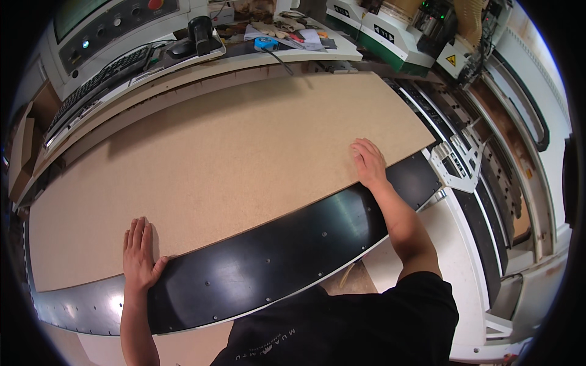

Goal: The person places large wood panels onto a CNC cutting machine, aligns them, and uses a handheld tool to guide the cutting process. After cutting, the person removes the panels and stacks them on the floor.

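Note:
A large tan wood-fibre board (232, 152) lies flat across the black machine bed (268, 262), its near edge running a little in from the bed's front rim. My left hand (141, 256) rests on the board's near edge toward the left, fingers stretched forward and thumb out to the side. Farther right, my right hand (369, 163) lies flat on the board close to the same edge, its fingers stretched out. Neither hand holds anything; both palms press on or touch the board.
Beyond the board, a ledge carries a keyboard (101, 85), a black handheld device (201, 35), a blue tape measure (266, 44) and gloves (274, 28). A control panel (116, 27) stands at far left. Machine heads (397, 33) and rails (455, 137) flank the right side.

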{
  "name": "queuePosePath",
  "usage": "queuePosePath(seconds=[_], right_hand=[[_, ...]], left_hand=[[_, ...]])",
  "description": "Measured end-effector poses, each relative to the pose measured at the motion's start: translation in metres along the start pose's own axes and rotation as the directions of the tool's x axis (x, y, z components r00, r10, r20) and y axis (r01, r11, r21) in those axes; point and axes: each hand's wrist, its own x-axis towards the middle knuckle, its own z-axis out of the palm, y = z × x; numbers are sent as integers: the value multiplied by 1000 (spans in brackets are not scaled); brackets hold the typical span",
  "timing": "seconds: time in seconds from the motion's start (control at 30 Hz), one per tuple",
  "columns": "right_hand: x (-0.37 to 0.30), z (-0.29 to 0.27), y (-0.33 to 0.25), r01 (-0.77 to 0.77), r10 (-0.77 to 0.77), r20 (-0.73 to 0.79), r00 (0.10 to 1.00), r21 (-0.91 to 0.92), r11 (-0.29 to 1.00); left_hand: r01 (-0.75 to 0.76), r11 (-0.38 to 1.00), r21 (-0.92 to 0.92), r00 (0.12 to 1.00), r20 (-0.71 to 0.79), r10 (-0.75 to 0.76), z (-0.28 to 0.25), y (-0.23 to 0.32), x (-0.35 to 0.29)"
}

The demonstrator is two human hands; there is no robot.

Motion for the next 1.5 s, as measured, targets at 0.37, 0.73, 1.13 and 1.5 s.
queuePosePath(seconds=[0.37,0.73,1.13,1.5], right_hand=[[0,1,13,10,-10,-4,1000,-46,999],[-130,-81,38,-455,322,-557,766,-115,883],[-287,15,51,-801,817,10,576,207,562],[-300,-76,94,-472,932,231,278,878,-77]], left_hand=[[-44,998,-37,999,-24,43,-2,7,3],[-361,904,-229,895,-357,267,26,127,77],[-25,993,-115,893,-448,-29,45,167,82],[465,878,-117,757,-461,-462,50,112,37]])
